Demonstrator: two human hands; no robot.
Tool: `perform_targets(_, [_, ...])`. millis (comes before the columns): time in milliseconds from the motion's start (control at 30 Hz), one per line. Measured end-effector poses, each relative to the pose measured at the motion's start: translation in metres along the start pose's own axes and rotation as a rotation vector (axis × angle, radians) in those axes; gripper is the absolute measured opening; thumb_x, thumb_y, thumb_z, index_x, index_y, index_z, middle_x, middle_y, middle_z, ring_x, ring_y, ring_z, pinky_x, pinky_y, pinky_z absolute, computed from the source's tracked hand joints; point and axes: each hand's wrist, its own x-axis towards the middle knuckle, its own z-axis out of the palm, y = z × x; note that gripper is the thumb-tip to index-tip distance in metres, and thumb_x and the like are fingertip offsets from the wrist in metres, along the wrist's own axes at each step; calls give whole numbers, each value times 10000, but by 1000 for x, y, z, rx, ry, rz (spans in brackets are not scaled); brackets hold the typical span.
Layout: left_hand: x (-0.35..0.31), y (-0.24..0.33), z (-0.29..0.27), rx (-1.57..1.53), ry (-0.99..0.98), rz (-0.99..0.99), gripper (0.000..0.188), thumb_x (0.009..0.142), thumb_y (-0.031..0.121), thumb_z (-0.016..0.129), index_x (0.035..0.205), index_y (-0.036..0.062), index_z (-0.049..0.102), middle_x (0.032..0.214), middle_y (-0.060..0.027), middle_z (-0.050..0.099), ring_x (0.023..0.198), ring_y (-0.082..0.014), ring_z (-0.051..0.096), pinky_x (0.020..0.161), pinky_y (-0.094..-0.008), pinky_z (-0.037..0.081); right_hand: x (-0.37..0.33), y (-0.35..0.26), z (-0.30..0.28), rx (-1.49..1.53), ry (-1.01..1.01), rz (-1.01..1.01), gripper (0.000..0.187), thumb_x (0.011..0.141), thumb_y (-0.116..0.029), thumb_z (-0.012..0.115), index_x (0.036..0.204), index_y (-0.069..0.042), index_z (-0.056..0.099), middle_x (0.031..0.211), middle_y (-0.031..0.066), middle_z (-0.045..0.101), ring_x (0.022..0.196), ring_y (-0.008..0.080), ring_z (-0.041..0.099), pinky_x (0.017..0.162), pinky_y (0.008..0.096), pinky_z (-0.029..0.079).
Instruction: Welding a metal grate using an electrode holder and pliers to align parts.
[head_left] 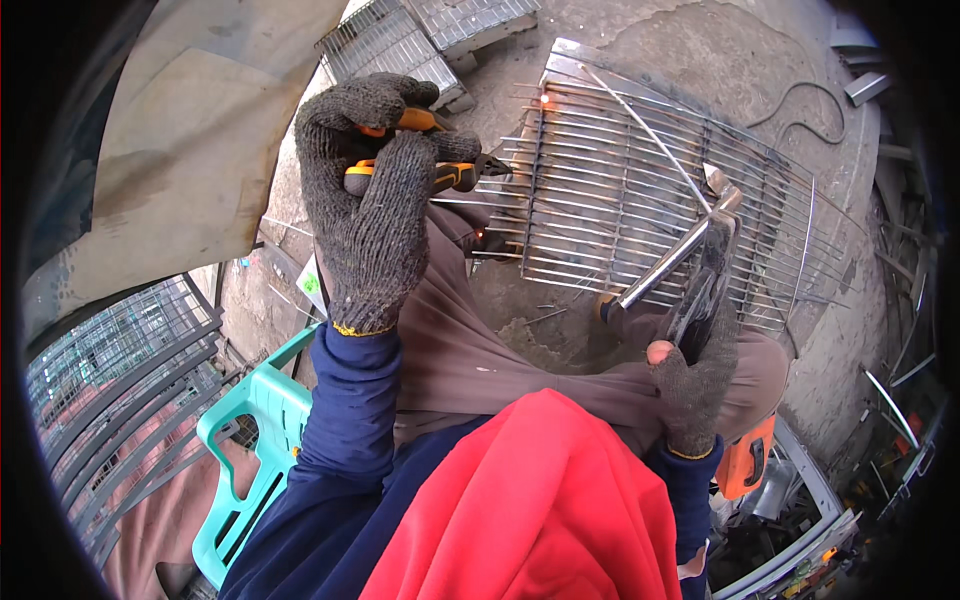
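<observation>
My left hand (pixel 370 200), in a grey knitted glove, is raised left of the middle, closed around pliers (pixel 455 178) with orange and black handles; their dark jaws point right. My right hand (pixel 695 385) wears a similar glove, with a bare thumb tip showing. It is closed on a black-handled tool that looks like a welding electrode holder (pixel 700 290). From its metal end a thin pale rod (pixel 645 135) slants up-left over a grate of metal rods (pixel 580 215). A silver bar (pixel 662 265) lies along the tool; I cannot tell whether it is attached. A small spot glows orange at the grate's upper left.
Metal racks (pixel 395 50) stand beyond my left hand. A stained sheet (pixel 190 130) hangs at upper left. A turquoise plastic stool (pixel 260 440) is by my left side, an orange object (pixel 745 460) by my right. A cable (pixel 815 90) and metal scraps lie at right.
</observation>
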Motion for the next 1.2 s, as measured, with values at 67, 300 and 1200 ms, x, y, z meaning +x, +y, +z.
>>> perform_targets(67, [2, -1, 1, 30, 4, -1, 278, 909, -45, 561, 1158, 48, 480, 1205, -184, 583, 1047, -247, 639, 856, -378, 603, 3, -4, -8, -39, 38, 5, 956, 642, -368, 939, 1372, 27, 466, 1152, 68, 598, 989, 161, 597, 867, 317, 516])
perform_targets(300, [3, 0, -3, 17, -14, 19, 276, 916, -58, 575, 1166, 30, 495, 1194, -149, 580, 1091, -230, 616, 869, -374, 602, 5, -61, -30, -4, 134, -116, 1068, 633, -511, 917, 1408, 37, 425, 1130, 51, 593, 933, 118, 590, 756, 251, 501])
perform_targets(1200, [65, -36, 74, 1006, -219, 749, 344, 681, -68, 710, 991, 82, 713, 1267, -187, 593, 1100, -355, 635, 927, -402, 523, 22, -35, -43, 456, 148, 30, 867, 840, -572, 734, 1355, 58, 438, 767, 20, 558, 547, 64, 505, 450, 216, 378])
